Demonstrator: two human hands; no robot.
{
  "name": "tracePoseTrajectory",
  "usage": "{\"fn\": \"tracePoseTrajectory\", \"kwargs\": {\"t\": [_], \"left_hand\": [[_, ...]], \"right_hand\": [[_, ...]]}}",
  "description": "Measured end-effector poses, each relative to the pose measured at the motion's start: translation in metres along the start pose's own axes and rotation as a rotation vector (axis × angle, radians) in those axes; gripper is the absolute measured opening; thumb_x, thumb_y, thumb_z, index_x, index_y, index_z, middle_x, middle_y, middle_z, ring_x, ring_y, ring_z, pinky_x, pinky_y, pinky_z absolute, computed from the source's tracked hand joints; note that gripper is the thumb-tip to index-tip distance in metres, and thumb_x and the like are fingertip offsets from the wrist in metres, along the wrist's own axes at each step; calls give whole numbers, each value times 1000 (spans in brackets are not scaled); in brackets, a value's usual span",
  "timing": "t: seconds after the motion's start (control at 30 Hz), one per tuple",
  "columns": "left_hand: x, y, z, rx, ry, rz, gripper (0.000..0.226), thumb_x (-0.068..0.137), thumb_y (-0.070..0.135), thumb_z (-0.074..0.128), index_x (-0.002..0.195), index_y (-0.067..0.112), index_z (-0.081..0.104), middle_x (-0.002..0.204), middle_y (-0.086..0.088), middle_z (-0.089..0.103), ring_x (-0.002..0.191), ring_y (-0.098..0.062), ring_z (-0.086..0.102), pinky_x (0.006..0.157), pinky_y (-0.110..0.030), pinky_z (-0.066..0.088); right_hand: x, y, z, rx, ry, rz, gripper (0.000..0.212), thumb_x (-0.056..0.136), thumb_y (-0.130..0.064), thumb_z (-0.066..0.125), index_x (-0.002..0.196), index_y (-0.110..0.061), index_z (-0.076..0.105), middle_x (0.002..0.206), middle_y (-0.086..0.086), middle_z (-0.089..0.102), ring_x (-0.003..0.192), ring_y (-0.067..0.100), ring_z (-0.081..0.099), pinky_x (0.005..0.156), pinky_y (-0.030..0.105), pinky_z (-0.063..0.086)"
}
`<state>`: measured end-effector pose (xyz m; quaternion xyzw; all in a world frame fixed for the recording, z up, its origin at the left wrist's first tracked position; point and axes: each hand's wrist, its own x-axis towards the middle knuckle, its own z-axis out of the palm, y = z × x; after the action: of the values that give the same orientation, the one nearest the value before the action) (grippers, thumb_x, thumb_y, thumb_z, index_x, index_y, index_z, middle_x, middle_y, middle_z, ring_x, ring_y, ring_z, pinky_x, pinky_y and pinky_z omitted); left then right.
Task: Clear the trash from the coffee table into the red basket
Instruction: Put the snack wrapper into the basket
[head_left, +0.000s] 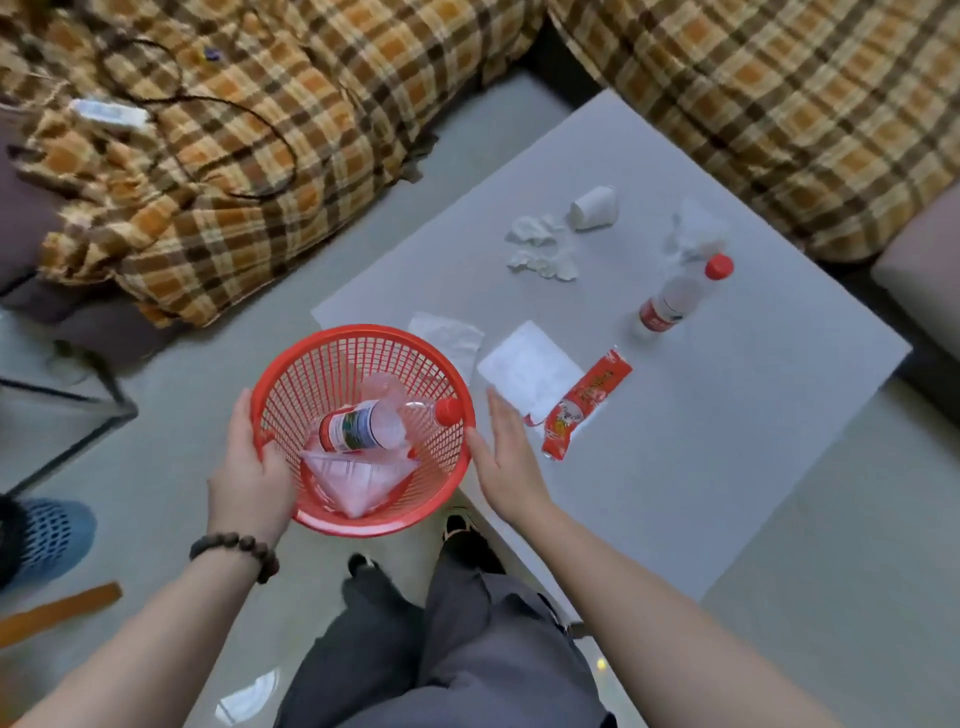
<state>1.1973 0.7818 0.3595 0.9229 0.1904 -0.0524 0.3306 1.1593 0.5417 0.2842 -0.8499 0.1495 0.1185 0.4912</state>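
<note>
Your left hand (249, 467) is clamped on the rim of the red basket (311, 374), a stiff plastic mesh held at the worktop (727, 467) edge, already containing a bottle and clear wrapping. Your right hand (501, 452) is flat, fingers spread, holding nothing, just beside the white paper sheet (530, 371). That sheet and the red snack wrapper (582, 400) look light, thin and slippery; pinch an edge. The plastic bottle (675, 301) stands farther off; take it round the body.
</note>
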Motion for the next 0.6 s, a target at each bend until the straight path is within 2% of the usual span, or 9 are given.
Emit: {"fn": "tracePoseTrajectory", "kwargs": {"t": [0.07,0.13,0.2,0.33,0.4,0.5,0.6], "left_hand": [[20,4,4,19,-55,50,56,91,12,39,143,30,28,128,-12,56,109,-36,53,91,-40,39],[42,6,6,35,-123,106,56,92,12,39,143,30,28,127,-14,56,107,-36,53,88,-38,39],[66,6,8,54,-193,152,56,92,11,40,143,31,28,125,-16,56,106,-37,53,87,-37,38],[108,4,11,76,-247,233,56,92,9,42,142,32,31,117,-19,60,99,-37,56,82,-35,37],[127,2,14,92,-251,253,56,92,11,43,140,36,31,115,-16,61,97,-36,57,81,-36,38],[148,-1,18,61,-262,270,56,92,13,42,137,42,27,113,-1,56,94,-24,54,82,-34,39],[160,-8,23,29,-242,263,55,93,17,43,137,46,25,112,8,52,92,-14,53,79,-35,44]], "right_hand": [[8,22,-8,-55,106,124,60,95,-43,38,148,-23,16,155,3,21,141,14,20,114,30,16],[12,41,-17,-93,226,249,59,94,-38,43,145,-18,24,149,7,30,135,20,31,110,30,22],[13,62,-23,-149,296,397,57,93,-40,46,142,-16,30,141,12,37,130,28,36,105,35,30],[23,94,-20,-179,329,661,75,88,-46,56,146,-12,22,152,17,23,139,34,21,111,46,24],[38,103,-12,-143,366,685,80,85,-51,58,146,-15,21,154,16,19,141,34,17,112,49,23],[67,116,0,-157,403,648,88,78,-57,62,146,-20,20,157,11,11,143,31,10,115,50,20],[98,135,2,-268,426,626,100,73,-52,70,149,-18,13,159,9,1,145,31,2,117,46,11]]}}
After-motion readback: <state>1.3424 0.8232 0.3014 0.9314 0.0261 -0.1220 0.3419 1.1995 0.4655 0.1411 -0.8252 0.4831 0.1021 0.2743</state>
